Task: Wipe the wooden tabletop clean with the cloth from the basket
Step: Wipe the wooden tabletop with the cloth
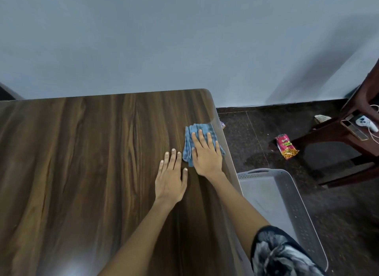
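A folded blue cloth [193, 133] lies on the dark wooden tabletop [86, 152] near its right edge. My right hand [206, 154] presses flat on the cloth with straight fingers, covering its lower right part. My left hand [171, 173] rests flat on the bare wood just left of the cloth, fingers spread, not touching it. A pale grey plastic basket [291, 195] stands on the floor right of the table, with nothing visible inside.
The table's far edge meets a grey wall. On the dark floor to the right lie a red snack packet [286, 146] and a brown chair [346, 136] carrying a phone and a white controller with cables.
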Motion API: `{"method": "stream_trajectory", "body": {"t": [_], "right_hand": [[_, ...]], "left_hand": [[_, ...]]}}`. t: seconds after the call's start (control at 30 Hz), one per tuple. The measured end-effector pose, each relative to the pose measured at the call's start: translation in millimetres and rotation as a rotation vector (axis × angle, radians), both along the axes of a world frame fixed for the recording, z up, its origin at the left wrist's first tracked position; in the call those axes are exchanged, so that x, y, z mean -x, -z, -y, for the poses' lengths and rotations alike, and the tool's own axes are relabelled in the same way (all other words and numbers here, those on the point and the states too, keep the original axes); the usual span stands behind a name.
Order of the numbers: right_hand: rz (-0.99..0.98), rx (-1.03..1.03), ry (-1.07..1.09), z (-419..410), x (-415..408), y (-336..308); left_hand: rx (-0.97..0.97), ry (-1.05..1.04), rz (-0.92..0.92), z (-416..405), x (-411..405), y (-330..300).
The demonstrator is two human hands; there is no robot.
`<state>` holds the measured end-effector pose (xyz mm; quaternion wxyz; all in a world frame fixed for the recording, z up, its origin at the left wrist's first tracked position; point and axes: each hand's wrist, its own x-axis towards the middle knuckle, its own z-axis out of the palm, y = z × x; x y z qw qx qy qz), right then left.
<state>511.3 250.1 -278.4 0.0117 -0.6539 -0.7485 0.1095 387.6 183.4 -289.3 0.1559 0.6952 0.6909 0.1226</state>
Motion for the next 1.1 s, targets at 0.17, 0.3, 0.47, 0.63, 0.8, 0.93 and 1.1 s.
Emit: {"method": "stream_trajectory", "body": {"t": [0.17, 0.3, 0.47, 0.63, 0.8, 0.93, 1.1], "right_hand": [[-0.005, -0.035, -0.024, -62.1, 4.7, 5.7], [0.015, -0.049, 0.005, -121.3, -0.9, 7.9], [0.006, -0.071, -0.023, -164.6, 2.8, 8.0], [0.057, -0.172, -0.353, -128.8, -34.7, 10.2], [0.030, -0.142, -0.113, -134.6, -47.6, 15.1], [0.028, -0.131, 0.119, -194.5, -14.4, 14.8], [0.032, -0.129, 0.031, -216.5, 9.9, 11.9]], "left_hand": [[-0.009, -0.007, -0.005, -58.7, 0.6, 1.5], [-0.005, -0.012, -0.005, -96.4, 1.0, 2.6], [-0.036, -0.016, -0.019, -128.3, 2.9, 6.4], [-0.100, -0.064, -0.040, -134.7, -1.4, 11.1], [-0.128, -0.082, -0.029, -134.6, -2.3, 15.0], [-0.122, -0.080, -0.019, -134.8, -2.0, 13.9], [-0.122, -0.081, -0.007, -134.0, -1.2, 11.7]]}}
